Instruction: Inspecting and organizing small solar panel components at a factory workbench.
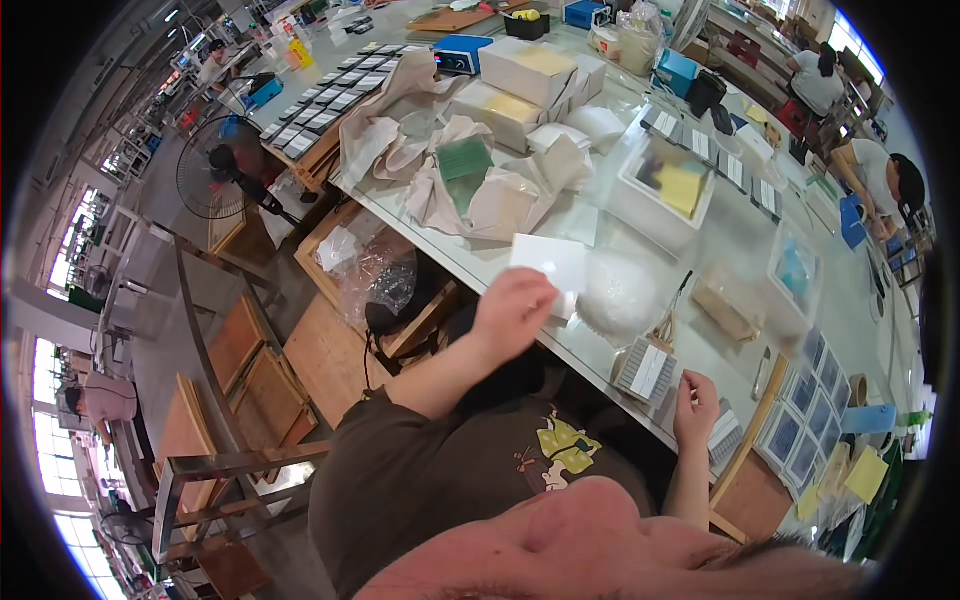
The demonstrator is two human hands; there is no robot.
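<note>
Workshop table (740, 250), cluttered, runs across the frame's centre. My left hand (512, 312) at centre, fingers closed on a white sheet (548, 262) over the table edge. My right hand (697, 405), lower right, fingers curled against a small ribbed block (724, 433); grip unclear.

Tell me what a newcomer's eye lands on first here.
First the left hand, holding a white sheet over the glass-topped table. Behind it lies crumpled beige wrapping paper around a green pad. The right hand rests at the table's near edge.

card (549, 262): white matt paper | table (740, 240): glossy smooth | wrapping (500, 200): crumpled paper
</note>
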